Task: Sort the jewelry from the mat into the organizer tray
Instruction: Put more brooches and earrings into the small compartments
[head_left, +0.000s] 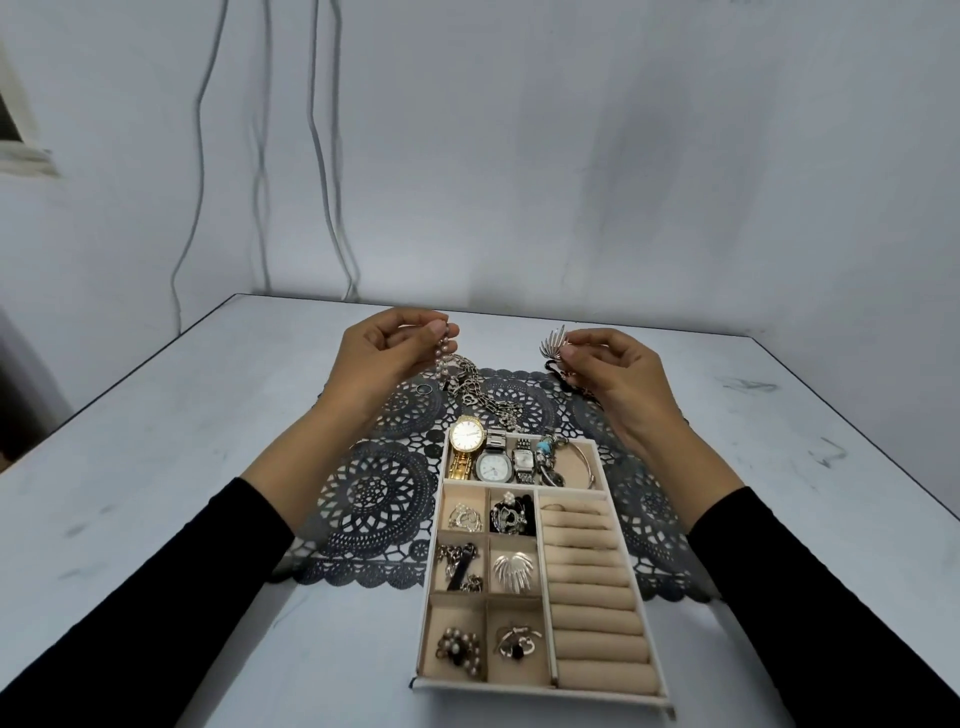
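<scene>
The left hand (395, 353) pinches a pearl string (443, 354) and the right hand (610, 366) pinches a silver wing (555, 343). Both are lifted over the far mat (374, 493) (probably so nothing drags), ready for the near tray (540, 693).

light: cool, even | shadows: soft | edges: bowed (wide-angle) | focus: slightly soft

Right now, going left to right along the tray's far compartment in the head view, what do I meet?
In the tray: gold watch → round silver watch → small square watch → blue-beaded bracelet → thin bangle.
</scene>
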